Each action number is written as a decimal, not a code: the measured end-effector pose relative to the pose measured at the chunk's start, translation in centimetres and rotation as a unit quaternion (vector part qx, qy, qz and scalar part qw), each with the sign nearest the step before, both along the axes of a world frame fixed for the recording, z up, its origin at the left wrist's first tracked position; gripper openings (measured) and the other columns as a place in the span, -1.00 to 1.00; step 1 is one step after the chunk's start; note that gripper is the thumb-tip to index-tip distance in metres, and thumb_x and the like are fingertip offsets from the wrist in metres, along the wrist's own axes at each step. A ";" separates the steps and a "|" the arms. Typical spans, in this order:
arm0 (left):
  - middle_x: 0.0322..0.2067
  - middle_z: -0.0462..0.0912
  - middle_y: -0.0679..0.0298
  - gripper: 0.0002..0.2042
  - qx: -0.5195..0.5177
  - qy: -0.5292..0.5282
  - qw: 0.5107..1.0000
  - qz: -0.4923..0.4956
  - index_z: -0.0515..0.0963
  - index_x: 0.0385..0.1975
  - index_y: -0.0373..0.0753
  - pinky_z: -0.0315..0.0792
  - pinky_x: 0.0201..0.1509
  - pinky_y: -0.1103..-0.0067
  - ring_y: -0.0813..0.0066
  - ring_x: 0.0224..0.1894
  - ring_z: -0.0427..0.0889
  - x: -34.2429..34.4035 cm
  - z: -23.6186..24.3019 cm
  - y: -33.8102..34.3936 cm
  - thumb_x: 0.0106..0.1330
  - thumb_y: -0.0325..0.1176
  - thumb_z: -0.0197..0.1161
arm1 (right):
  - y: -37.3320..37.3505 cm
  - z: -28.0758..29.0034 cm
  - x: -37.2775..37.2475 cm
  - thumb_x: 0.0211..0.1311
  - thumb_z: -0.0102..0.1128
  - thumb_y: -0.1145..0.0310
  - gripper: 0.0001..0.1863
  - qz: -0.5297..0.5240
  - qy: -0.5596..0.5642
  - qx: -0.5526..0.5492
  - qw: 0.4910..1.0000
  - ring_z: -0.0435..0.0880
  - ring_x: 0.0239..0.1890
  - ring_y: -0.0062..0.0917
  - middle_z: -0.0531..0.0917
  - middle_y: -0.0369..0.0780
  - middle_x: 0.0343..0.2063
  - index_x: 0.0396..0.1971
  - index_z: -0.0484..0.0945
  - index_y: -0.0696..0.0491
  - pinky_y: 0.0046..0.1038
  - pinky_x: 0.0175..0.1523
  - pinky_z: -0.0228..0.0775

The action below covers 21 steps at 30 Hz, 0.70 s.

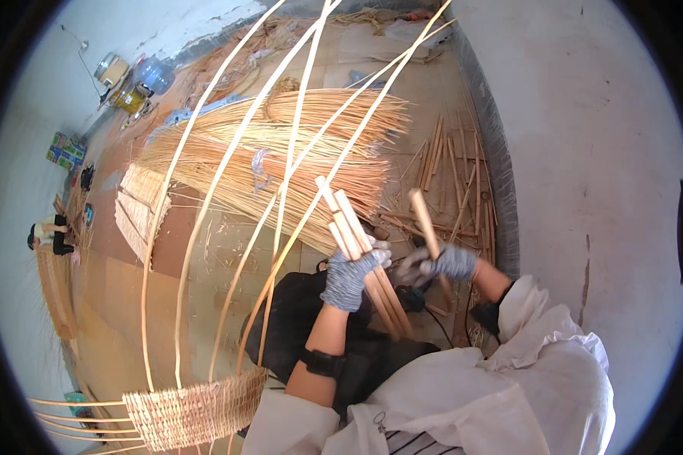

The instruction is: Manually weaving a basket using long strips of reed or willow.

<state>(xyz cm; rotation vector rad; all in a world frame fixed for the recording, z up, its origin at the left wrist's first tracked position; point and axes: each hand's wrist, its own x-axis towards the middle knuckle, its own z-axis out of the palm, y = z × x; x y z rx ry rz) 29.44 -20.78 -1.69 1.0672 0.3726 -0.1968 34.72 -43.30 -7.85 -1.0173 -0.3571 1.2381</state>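
My left hand (346, 282), in a grey knit glove, is closed around a bundle of several pale wooden sticks (354, 221). Their upper ends stick up past the fingers, and their lower ends slant down over my dark-clothed lap. My right hand (454, 263), gloved alike and slightly blurred, grips a single wooden stick (423, 218) that stands tilted beside the bundle. A gap separates this stick from the bundle. At the lower left is a woven wicker panel (193, 409) with long pale rods (235, 144) rising out of it; these cross the view left of my hands.
Large bundles of thin wicker rods (281, 163) lie on the floor ahead. Loose sticks (455, 171) are scattered near the right wall (577, 136). Another woven piece (142, 212) lies to the left. A person (51, 231) sits at the far left, near a woven panel (57, 296).
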 end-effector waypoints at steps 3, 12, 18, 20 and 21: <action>-0.38 0.54 0.12 -0.71 -0.061 -0.063 0.996 -0.005 0.36 -0.23 -0.34 0.55 -0.25 0.47 0.32 -0.36 0.58 0.2 -0.5 1.2 0.03 -0.58 0.23 | 0.2 1.9 6.2 -0.03 0.26 0.05 -0.37 -0.036 -0.141 -0.370 0.917 0.53 -0.07 -0.46 0.53 -0.09 -0.13 -0.03 0.38 0.19 -0.51 -0.08 0.42; -0.34 0.54 0.16 -0.58 0.311 -0.241 0.907 -0.149 0.43 -0.25 -0.37 0.44 -0.20 0.56 0.47 -0.27 0.52 3.9 1.7 -2.1 -0.07 -0.29 0.39 | 8.6 9.0 5.6 -0.07 0.31 0.18 -0.54 -0.097 -0.200 0.017 0.975 0.50 -0.11 -0.42 0.53 -0.23 -0.36 -0.20 0.44 0.12 -0.37 -0.03 0.35; 0.04 0.31 -0.11 -0.21 0.612 -0.090 0.783 -0.073 0.21 0.05 -0.49 0.19 0.19 0.43 0.12 0.13 0.28 -0.5 2.4 2.8 -0.15 -0.19 0.44 | 6.5 7.1 6.3 -0.07 0.35 0.33 -0.73 -0.374 -0.296 -0.141 0.867 0.51 -0.48 -0.64 0.50 -0.37 -0.53 -0.48 0.42 0.10 -0.60 -0.37 0.42; -0.14 0.49 0.01 -0.45 0.545 -0.062 0.833 -0.078 0.39 -0.06 -0.36 0.31 0.09 0.47 0.23 -0.04 0.47 -4.4 2.9 4.8 -0.06 -0.26 0.39 | 5.5 4.1 6.7 -0.07 0.36 0.31 -0.70 -0.415 -0.334 -0.267 0.803 0.53 -0.48 -0.63 0.54 -0.27 -0.53 -0.45 0.42 0.13 -0.57 -0.36 0.45; -0.21 0.55 0.07 -0.54 0.470 -0.062 0.877 -0.074 0.45 -0.11 -0.31 0.35 0.04 0.48 0.27 -0.11 0.52 -5.9 3.1 5.3 -0.03 -0.28 0.36 | 5.0 2.4 6.6 -0.07 0.36 0.31 -0.70 -0.409 -0.346 -0.234 0.811 0.53 -0.48 -0.63 0.54 -0.27 -0.53 -0.45 0.42 0.13 -0.57 -0.36 0.45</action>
